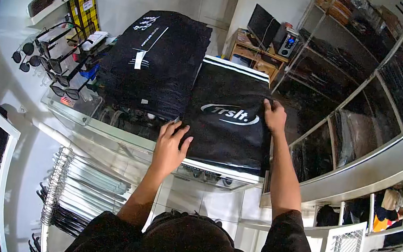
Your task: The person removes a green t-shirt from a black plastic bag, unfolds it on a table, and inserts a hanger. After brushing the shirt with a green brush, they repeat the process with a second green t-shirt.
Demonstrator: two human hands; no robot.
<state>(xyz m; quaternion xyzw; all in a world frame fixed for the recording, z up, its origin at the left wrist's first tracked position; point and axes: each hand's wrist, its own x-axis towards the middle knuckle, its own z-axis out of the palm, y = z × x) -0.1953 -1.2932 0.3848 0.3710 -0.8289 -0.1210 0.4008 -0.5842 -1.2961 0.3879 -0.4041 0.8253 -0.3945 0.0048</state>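
A black bag or packet (225,140) with a white oval logo reading "Trslt." lies flat on the glass counter (121,134). My left hand (172,145) is at its left edge, fingers apart and fingertips touching the black material. At the right edge, my right hand (274,116) has its thumb and fingers on the border; whether it pinches the material is hard to tell. Left of the bag rises a tall stack of black packets (153,65) with white print and a small white label.
Sunglasses on a rack (56,61) stand at the counter's left end. A monitor (263,26) and speaker (288,44) sit on a wooden desk (243,45) behind. Glass-fronted shelves (373,74) line the right. Hangers (86,187) hang below left.
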